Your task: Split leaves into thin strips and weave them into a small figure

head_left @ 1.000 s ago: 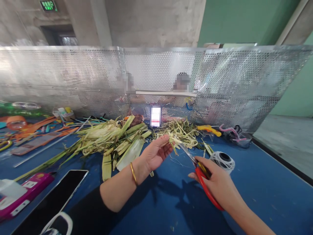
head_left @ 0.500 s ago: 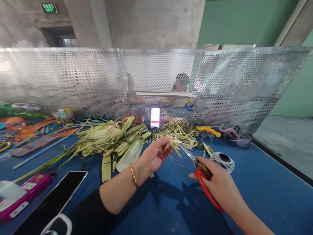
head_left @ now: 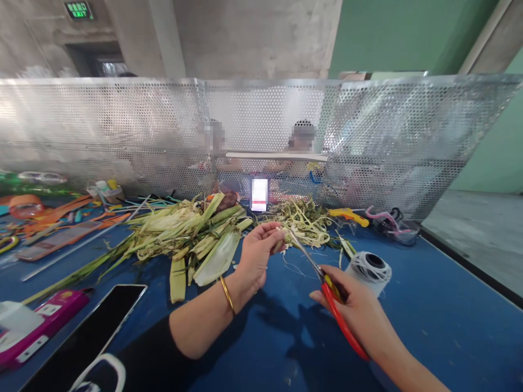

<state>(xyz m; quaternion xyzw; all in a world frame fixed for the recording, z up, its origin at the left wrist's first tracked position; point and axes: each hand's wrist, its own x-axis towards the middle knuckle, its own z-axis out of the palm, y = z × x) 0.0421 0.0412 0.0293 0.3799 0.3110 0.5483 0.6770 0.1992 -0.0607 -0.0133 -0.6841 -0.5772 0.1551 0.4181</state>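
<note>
A: What's changed since half a second ago?

B: The left hand [head_left: 255, 253] has turned: its palm faced up more before, and now its bent fingers curl over. Thumb and fingers pinch a small, pale green piece of plant fibre [head_left: 286, 238]. The strip that stuck out towards the blades then is harder to make out now.

A: And the right hand [head_left: 356, 300]?

B: Wrapped round the red-handled metal scissors [head_left: 334, 311]. They have shifted slightly left, and their blades look narrower, seen more edge-on. The tips are right by the fibre; I can't tell whether they touch it.

A: Where is that fibre?

B: Above the blue worktop [head_left: 429, 321], towards the middle of its far edge, in front of the tangled heap of curly pale-green strips [head_left: 308, 226]. The white-thread spool [head_left: 370, 269] stands beyond the right hand, towards the worktop's right edge, where it was.

A: Any writing?

B: "EXIT", in green on the dark rectangular sign [head_left: 79, 11] high on the left, with blurred characters above it. The small upright lit screen [head_left: 259, 193] at the far edge is pixelated, so unreadable.
</note>
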